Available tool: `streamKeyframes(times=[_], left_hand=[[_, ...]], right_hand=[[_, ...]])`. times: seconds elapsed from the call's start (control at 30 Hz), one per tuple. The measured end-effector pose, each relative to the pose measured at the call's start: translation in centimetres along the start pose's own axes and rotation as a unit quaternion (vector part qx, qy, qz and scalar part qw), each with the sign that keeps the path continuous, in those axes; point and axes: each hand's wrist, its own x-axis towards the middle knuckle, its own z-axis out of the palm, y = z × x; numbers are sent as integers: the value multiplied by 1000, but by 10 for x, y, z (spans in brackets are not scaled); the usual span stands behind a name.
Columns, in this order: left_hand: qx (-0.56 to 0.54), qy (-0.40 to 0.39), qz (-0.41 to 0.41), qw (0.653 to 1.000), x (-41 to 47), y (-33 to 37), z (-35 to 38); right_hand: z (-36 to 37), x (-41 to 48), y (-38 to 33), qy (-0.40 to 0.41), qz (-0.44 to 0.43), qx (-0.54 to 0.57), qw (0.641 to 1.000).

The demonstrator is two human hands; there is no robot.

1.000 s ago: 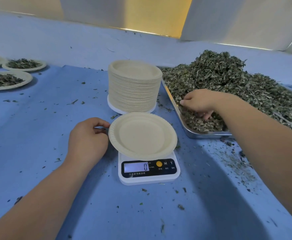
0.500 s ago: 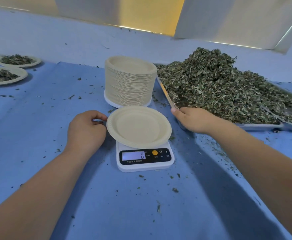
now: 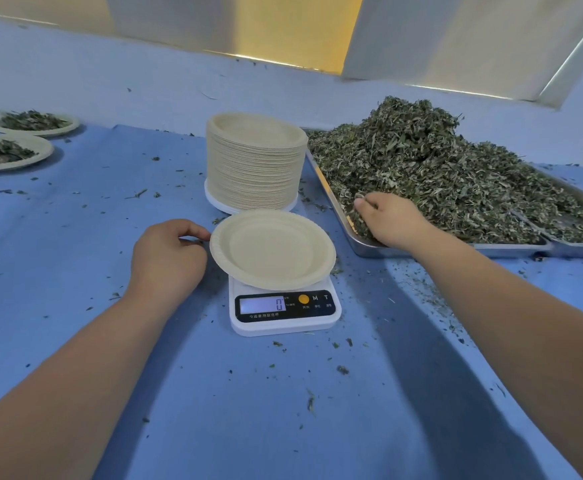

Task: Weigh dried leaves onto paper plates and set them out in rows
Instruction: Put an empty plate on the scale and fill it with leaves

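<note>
An empty paper plate (image 3: 272, 249) sits on a white digital scale (image 3: 285, 320) whose display reads 0. My left hand (image 3: 169, 258) is curled beside the plate, index fingertip and thumb pinching its left rim. To the right, a steel tray (image 3: 511, 249) holds a big heap of dried leaves (image 3: 439, 168). My right hand (image 3: 390, 220) lies in the tray's near left corner, its fingers curled into the leaves and partly buried in them. Behind the scale stands a tall stack of paper plates (image 3: 253, 168).
Filled plates of leaves (image 3: 6, 152) (image 3: 34, 121) lie in rows at the far left on the blue cloth (image 3: 75, 237). Leaf crumbs are scattered around the scale and below the tray. A wall runs along the back.
Half a second ago my right hand was at the tray's near edge, outside the leaves; it now reaches back into the pile. My left hand, the plate and the scale reading are unchanged.
</note>
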Motion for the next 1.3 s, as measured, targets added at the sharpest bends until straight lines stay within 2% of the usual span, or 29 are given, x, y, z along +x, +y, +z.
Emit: streamKeyframes(times=[0.13,0.27,0.37,0.47,0.53,0.7,0.8,1.1,1.23,1.3], left_hand=[[2,4,2,1000,-1,1,1],[4,-3,9,1000,1,0,2],[1,-5,10,1000,2,0,2],[-4,-8,12,1000,2,0,2],[-1,-6,13,1000,1,0,2],[-8,-8,9,1000,0,2,1],[-15,-13,14,1000,-1,1,0],[-10,-16,11,1000,1,1,2],[-13,-12,10,1000,1,1,2],[-8,-10,8,1000,1,1,2]], right_hand=[[-9,-3,-4,62,1,37,997],[-21,-13,-28,123,-44,69,989],[-28,-24,-62,130,-85,114,981],[-25,-41,-100,101,-146,138,975],[-16,-54,-120,52,-182,137,972],[6,-72,-142,-54,-235,50,969],[9,-72,-145,-62,-230,24,971],[5,-53,-144,-13,-209,86,974],[3,-45,-153,51,-151,212,964],[3,-41,-159,31,-106,306,946]])
